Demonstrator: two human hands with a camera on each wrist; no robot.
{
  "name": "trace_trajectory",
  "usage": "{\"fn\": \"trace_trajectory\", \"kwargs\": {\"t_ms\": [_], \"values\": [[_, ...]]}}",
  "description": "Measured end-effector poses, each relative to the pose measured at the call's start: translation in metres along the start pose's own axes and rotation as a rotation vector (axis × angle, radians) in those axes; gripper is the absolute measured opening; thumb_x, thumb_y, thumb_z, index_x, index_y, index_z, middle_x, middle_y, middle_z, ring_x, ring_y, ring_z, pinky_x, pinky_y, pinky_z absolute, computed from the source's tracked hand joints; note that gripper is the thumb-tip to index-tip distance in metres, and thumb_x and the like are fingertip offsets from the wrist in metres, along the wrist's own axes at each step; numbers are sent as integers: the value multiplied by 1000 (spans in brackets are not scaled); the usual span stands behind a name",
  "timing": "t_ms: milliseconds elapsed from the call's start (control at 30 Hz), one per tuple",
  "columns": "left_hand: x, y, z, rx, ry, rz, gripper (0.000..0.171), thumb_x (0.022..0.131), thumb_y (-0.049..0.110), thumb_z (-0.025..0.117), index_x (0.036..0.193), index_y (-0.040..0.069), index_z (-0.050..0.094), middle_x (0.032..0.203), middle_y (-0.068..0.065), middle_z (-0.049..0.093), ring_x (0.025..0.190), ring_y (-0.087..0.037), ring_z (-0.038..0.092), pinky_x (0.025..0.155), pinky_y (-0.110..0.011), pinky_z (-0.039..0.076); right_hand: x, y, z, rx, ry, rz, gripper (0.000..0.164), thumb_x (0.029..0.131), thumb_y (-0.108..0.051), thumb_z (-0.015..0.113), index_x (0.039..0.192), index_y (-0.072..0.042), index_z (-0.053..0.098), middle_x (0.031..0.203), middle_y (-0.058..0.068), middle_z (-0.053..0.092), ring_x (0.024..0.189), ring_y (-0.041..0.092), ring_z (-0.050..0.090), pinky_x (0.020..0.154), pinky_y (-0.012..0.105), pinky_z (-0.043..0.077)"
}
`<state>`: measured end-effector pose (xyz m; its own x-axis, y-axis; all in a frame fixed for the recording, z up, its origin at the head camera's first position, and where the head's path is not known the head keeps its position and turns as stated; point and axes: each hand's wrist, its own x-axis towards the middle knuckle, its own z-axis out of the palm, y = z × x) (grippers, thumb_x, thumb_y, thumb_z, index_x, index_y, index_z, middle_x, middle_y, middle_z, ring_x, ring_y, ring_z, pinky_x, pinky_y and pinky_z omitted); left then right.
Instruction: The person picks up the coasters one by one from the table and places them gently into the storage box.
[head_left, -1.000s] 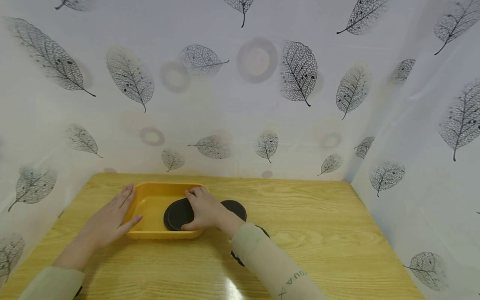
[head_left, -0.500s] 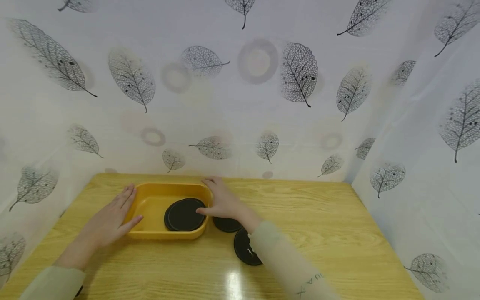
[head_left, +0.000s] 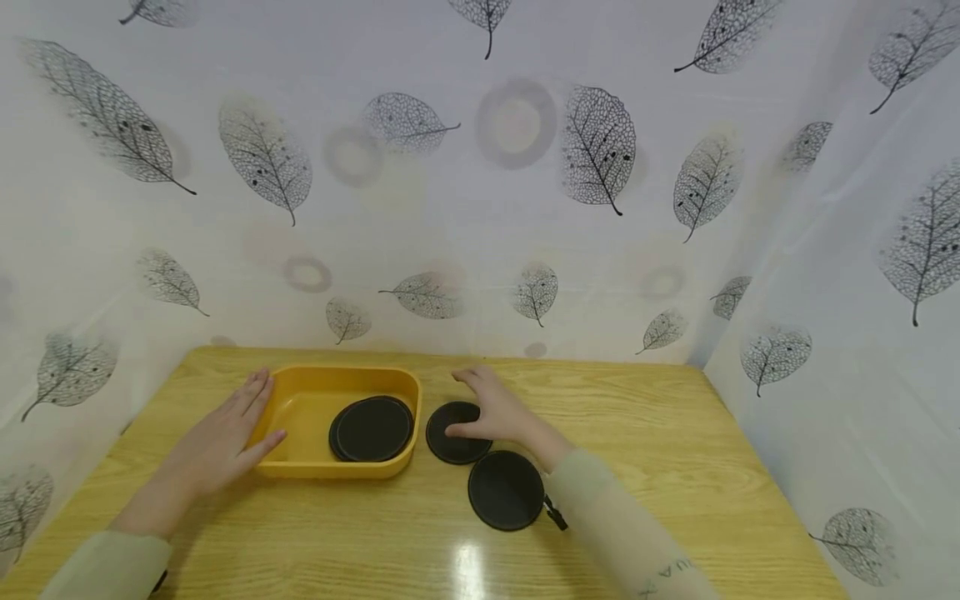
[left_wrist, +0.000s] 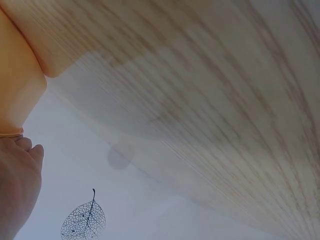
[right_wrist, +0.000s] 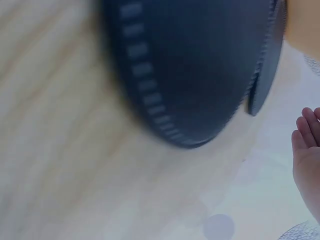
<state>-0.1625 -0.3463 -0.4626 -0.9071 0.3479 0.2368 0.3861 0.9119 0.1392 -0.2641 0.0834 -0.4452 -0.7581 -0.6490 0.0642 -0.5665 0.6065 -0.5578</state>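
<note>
My left hand (head_left: 217, 437) rests with straight fingers against the left end of a yellow plastic tray (head_left: 330, 471); the left wrist view shows its fingertips at the tray's rim. Overlapping black round coasters (head_left: 373, 429) lie stacked inside the tray, toward its right end. Over another black coaster (head_left: 453, 450) on the table, just right of the tray, hovers my right hand (head_left: 498, 408), thumb and fingers spread apart. A further coaster (head_left: 506, 492) lies nearer me, its stitched edge large in the right wrist view.
The wood-grain table (head_left: 637, 467) ends at the back against a white curtain (head_left: 465, 208) printed with leaves, which also hangs along both sides. A black strap end (head_left: 555, 512) hangs by the right sleeve (head_left: 600, 500).
My right hand has let go of the coaster in the tray and moved right, out over a coaster on the table. The left hand has stayed on the tray.
</note>
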Motion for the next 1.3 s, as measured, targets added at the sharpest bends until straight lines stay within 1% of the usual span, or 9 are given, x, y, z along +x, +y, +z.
{"fn": "trace_trajectory", "kwargs": {"t_ms": [167, 333, 400, 467, 600, 700, 933, 1100, 1300], "values": [[0, 0, 0, -4, -8, -1, 85, 110, 43, 53, 163, -14, 19, 173, -31, 14, 163, -46, 18, 119, -7, -20, -10, 11, 5, 8, -40, 20, 97, 86, -37, 89, 160, 3, 41, 162, 26, 43, 152, 43, 41, 125, 61, 40], [1, 1, 0, -2, -15, -3, 86, 110, 43, 53, 163, -14, 17, 173, -31, 13, 163, -47, 19, 118, -6, -20, -16, 18, 10, 12, -65, 41, 100, 83, -36, 91, 160, 3, 41, 161, 24, 44, 150, 42, 42, 124, 60, 41], [1, 1, -1, 0, -14, -5, 85, 110, 43, 53, 164, -14, 18, 173, -31, 13, 162, -47, 19, 119, -8, -19, -16, 20, 11, 12, -70, 40, 101, 82, -36, 92, 160, 3, 41, 160, 24, 45, 149, 41, 43, 124, 59, 42], [1, 2, -1, -1, -16, -10, 85, 110, 43, 53, 164, -13, 18, 174, -31, 13, 163, -47, 19, 123, -12, -17, -17, 22, 12, 10, -82, 41, 103, 81, -36, 92, 161, 3, 40, 160, 24, 45, 149, 41, 43, 124, 59, 42], [1, 2, -1, 3, -3, -3, 85, 110, 43, 53, 164, -13, 19, 173, -31, 15, 163, -46, 19, 127, -15, -15, -17, 22, 13, -7, -123, 40, 109, 79, -38, 93, 163, 1, 37, 162, 24, 43, 150, 42, 41, 123, 59, 42], [1, 0, 0, 6, 7, 2, 85, 110, 42, 53, 164, -13, 19, 174, -30, 14, 163, -45, 19, 124, -12, -17, -17, 22, 15, -35, -143, 30, 113, 77, -40, 95, 164, 1, 35, 163, 24, 42, 151, 43, 40, 123, 59, 42], [0, -1, 0, 7, -2, -5, 85, 110, 43, 53, 165, -12, 17, 175, -28, 11, 164, -44, 18, 124, -11, -17, -16, 26, 21, -97, -135, -2, 116, 75, -42, 96, 163, 2, 35, 163, 23, 43, 151, 41, 40, 122, 57, 44], [0, 0, 0, 3, -13, -9, 86, 110, 43, 53, 164, -12, 17, 174, -29, 12, 164, -44, 16, 120, -8, -20, -15, 25, 21, -99, -127, -9, 114, 75, -42, 96, 162, 3, 37, 162, 23, 43, 150, 41, 41, 121, 56, 45], [1, 0, -1, 8, -17, -12, 85, 110, 43, 52, 164, -13, 18, 174, -30, 13, 163, -46, 18, 118, -6, -20, -14, 24, 21, -127, -129, -3, 113, 76, -44, 94, 162, 2, 37, 160, 22, 44, 147, 39, 44, 119, 53, 48]]}}
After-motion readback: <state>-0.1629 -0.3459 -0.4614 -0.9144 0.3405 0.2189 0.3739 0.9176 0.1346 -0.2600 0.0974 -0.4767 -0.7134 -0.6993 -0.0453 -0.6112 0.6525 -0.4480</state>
